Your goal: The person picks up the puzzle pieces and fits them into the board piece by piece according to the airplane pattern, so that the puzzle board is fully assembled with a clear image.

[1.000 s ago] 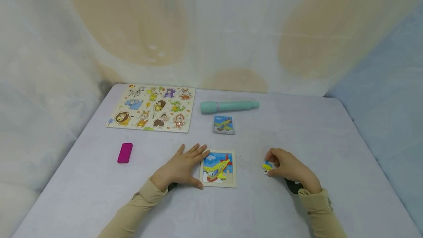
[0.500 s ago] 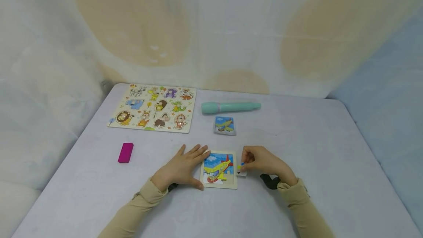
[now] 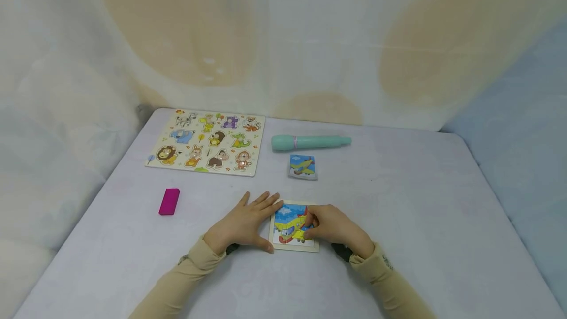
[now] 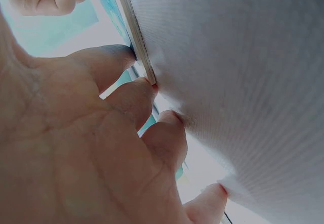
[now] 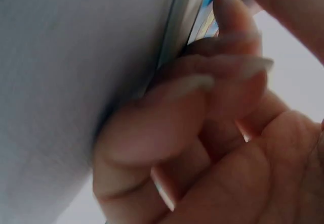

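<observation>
A small airplane jigsaw in a pale wooden frame [image 3: 296,247] lies flat on the table between both hands. My left hand [image 3: 243,225] is spread at its left side, with fingertips and thumb at the frame's edge; the left wrist view shows those fingertips against the wooden edge [image 4: 132,29]. Over the jigsaw's right side, my right hand [image 3: 338,228] pinches a puzzle piece [image 3: 308,242] at the lower right corner, most of it hidden under the fingers. In the right wrist view the fingers of the right hand [image 5: 217,128] are curled beside the frame.
Behind the jigsaw lies a small airplane picture packet [image 3: 303,167], with a mint-green tube-shaped pen [image 3: 314,142] beyond it. An animal puzzle board [image 3: 201,154] lies at the back left. A magenta block [image 3: 169,202] sits left of the left hand.
My right hand has moved left from the open table, carrying the puzzle piece onto the jigsaw's lower right corner. The left hand has stayed in place at the frame.
</observation>
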{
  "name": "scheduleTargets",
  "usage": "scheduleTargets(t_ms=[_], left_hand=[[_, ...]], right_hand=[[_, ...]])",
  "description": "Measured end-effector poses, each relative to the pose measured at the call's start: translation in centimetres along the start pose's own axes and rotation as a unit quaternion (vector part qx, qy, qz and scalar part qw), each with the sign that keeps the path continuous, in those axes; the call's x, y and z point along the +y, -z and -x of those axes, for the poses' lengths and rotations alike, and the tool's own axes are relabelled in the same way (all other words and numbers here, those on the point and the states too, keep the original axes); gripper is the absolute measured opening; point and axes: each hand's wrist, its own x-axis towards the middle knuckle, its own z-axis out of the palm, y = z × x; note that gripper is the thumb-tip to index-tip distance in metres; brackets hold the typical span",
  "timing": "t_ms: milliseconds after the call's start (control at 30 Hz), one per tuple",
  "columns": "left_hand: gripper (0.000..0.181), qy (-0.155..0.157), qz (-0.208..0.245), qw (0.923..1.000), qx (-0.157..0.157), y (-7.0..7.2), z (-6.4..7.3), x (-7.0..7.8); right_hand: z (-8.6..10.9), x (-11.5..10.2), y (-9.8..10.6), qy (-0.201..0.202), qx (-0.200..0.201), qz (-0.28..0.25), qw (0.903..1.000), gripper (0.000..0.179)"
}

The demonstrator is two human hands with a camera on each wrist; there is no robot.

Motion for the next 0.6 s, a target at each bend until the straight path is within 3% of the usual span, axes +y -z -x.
scheduleTargets(t_ms=[333,600], left_hand=[[0.109,0.010,0.009,0.9999,-0.001,0.2,0.3,-0.2],[0.109,0.020,0.015,0.9997,0.000,-0.2,0.6,-0.4]], right_hand=[[0.1,-1.5,-0.6,-0.059,0.050,0.014,0.9969,0.031],[-0.5,-1.0,-0.7,-0.117,0.073,0.093,0.9861,0.046]])
